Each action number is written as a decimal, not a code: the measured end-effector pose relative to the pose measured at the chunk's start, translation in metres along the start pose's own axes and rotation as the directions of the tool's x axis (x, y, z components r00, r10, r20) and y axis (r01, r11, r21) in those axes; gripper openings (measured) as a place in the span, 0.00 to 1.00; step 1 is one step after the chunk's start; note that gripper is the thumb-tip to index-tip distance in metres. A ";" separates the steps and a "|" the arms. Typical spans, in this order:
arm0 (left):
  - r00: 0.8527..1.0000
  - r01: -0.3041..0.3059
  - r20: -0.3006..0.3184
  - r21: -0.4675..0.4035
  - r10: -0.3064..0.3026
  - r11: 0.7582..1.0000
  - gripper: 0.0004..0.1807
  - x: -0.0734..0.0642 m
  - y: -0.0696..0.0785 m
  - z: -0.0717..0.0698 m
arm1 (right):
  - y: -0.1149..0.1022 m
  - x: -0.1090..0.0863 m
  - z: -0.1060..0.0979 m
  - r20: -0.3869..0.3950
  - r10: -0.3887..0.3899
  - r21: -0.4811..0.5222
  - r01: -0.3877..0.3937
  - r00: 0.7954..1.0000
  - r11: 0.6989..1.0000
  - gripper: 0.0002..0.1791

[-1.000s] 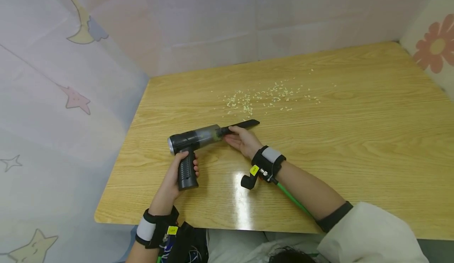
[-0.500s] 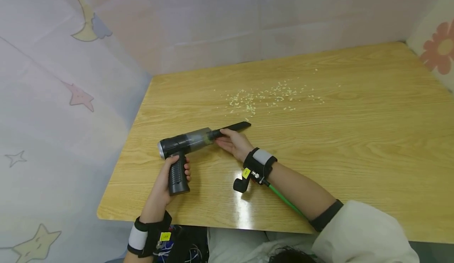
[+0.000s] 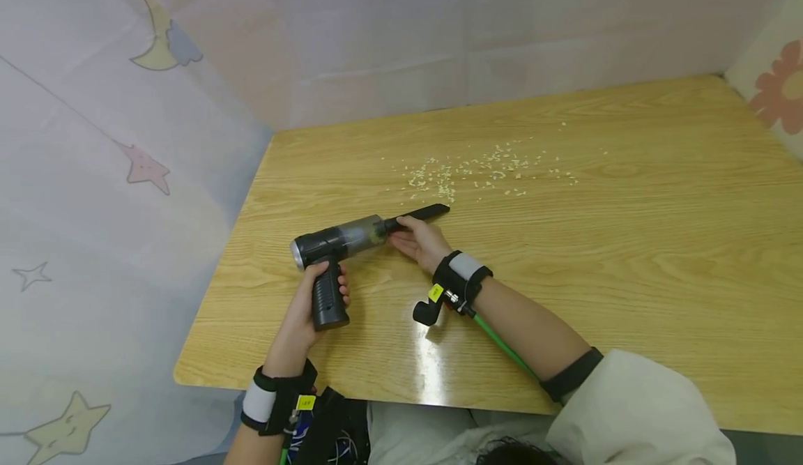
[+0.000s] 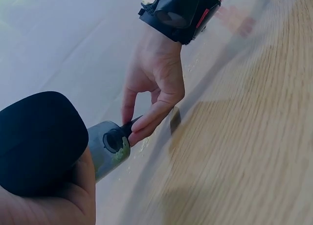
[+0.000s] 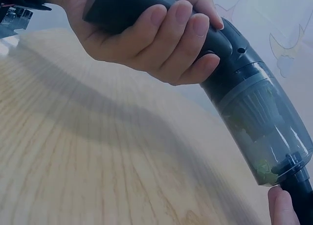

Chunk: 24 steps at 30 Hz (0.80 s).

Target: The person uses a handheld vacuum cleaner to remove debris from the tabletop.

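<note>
My left hand (image 3: pixel 304 309) grips the ribbed handle of a black handheld vacuum cleaner (image 3: pixel 360 235). Fingers wrapped round that handle show in the right wrist view, below the clear dust cup (image 5: pixel 266 120), which has some greenish scraps (image 5: pixel 266 175) inside. My right hand (image 3: pixel 428 245) pinches the base of the narrow black nozzle (image 3: pixel 433 211) between thumb and fingers. In the left wrist view the handle's end (image 4: pixel 41 142) covers much of the left hand. The nozzle tip points right, just short of many small pale scraps (image 3: pixel 446 190) scattered on the table.
The wood-grain table (image 3: pixel 627 256) has its front edge close to the person's lap. Printed cloth walls (image 3: pixel 376 47) stand behind it and on both sides. A green cable (image 3: pixel 502 343) runs along the right forearm from the wrist camera.
The vacuum cleaner first shifted a little left and toward the person, then back right and away, with both hands still holding it. The scraps look much the same.
</note>
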<state>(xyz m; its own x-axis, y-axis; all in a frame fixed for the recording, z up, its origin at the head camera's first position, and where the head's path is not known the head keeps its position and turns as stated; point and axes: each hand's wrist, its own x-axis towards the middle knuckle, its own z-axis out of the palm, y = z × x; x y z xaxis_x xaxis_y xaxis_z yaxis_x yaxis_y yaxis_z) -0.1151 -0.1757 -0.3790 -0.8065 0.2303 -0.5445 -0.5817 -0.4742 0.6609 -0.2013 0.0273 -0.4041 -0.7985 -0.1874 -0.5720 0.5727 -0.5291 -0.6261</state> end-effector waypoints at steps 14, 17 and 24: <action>1.000 -0.004 -0.028 0.008 0.004 1.000 0.16 0.018 -0.003 0.016 | -0.014 0.007 -0.008 -0.049 -0.011 0.026 0.012 0.999 1.000 0.11; 1.000 -0.012 -0.021 0.002 0.012 1.000 0.16 0.021 -0.003 0.017 | -0.017 0.009 -0.009 -0.053 -0.009 0.028 0.011 0.999 1.000 0.09; 1.000 0.004 0.001 -0.058 -0.004 0.998 0.17 0.027 -0.002 0.018 | -0.020 0.014 -0.010 -0.062 -0.022 0.006 0.022 0.998 1.000 0.10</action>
<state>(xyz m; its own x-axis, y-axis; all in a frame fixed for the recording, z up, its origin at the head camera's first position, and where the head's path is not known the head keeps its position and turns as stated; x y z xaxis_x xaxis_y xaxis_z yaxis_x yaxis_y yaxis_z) -0.1374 -0.1530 -0.3856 -0.8044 0.2329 -0.5465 -0.5775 -0.5220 0.6277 -0.2221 0.0433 -0.4053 -0.7978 -0.1242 -0.5900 0.5539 -0.5377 -0.6357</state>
